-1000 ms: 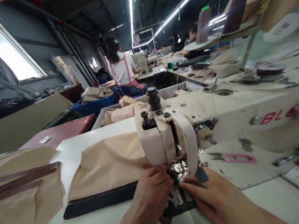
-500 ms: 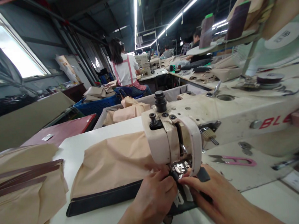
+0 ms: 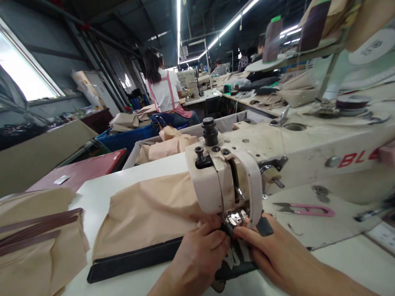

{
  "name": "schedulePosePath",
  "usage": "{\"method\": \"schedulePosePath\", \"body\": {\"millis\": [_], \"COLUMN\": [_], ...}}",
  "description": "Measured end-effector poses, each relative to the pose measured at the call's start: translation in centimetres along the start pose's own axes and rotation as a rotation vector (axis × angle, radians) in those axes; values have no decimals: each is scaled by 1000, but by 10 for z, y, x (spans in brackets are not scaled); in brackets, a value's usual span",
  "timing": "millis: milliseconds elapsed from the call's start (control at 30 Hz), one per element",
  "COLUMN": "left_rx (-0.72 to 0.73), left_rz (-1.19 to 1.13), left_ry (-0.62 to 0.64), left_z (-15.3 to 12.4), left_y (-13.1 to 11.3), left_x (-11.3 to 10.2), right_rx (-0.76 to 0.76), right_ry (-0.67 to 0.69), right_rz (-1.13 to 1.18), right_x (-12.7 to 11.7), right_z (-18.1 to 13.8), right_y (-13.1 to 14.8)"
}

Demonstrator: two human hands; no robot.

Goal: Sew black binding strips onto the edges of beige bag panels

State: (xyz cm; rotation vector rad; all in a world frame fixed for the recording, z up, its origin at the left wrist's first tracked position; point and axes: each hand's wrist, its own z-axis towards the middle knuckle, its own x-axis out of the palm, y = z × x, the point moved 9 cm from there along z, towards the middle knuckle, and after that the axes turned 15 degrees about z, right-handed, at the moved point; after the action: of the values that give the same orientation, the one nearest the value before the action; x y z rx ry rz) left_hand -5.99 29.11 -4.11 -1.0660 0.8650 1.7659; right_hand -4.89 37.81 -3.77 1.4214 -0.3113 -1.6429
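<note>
A beige fabric piece (image 3: 148, 211) with a black band (image 3: 137, 259) along its near edge lies on the white table, running under the head of a sewing machine (image 3: 207, 184). My left hand (image 3: 200, 257) is closed, its fingertips pinching the fabric's dark edge just left of the metal presser foot (image 3: 235, 217). On the foot's right side, my right hand (image 3: 274, 253) has its fingers bent and pressed together on the dark edge. Pale strips (image 3: 233, 254) show between the hands. The fingertips partly hide the stitching spot.
Pink-handled thread snips (image 3: 313, 209) lie on the machine bed at right. A stack of beige pieces with brown strips (image 3: 34, 233) sits at left. Behind the table stands a grey bin (image 3: 135, 155) of beige fabric. A co-worker (image 3: 164, 90) sits farther back.
The view has shifted slightly. Both hands stay at the presser foot, and the fabric has barely moved.
</note>
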Motion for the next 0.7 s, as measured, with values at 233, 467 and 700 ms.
{"method": "schedulePosePath", "body": {"millis": [233, 467, 700], "left_rx": [-10, -121, -262], "left_rz": [5, -35, -164], "left_ry": [-22, -39, -80], "left_z": [-3, -2, -9], "left_y": [2, 23, 46], "left_x": [0, 6, 36], "right_rx": [-81, -61, 4], "right_ry": [22, -39, -34], "right_rz": [-53, -63, -7], "right_x": [6, 1, 3], "right_z": [-6, -6, -9], "right_y": [-4, -3, -10]}}
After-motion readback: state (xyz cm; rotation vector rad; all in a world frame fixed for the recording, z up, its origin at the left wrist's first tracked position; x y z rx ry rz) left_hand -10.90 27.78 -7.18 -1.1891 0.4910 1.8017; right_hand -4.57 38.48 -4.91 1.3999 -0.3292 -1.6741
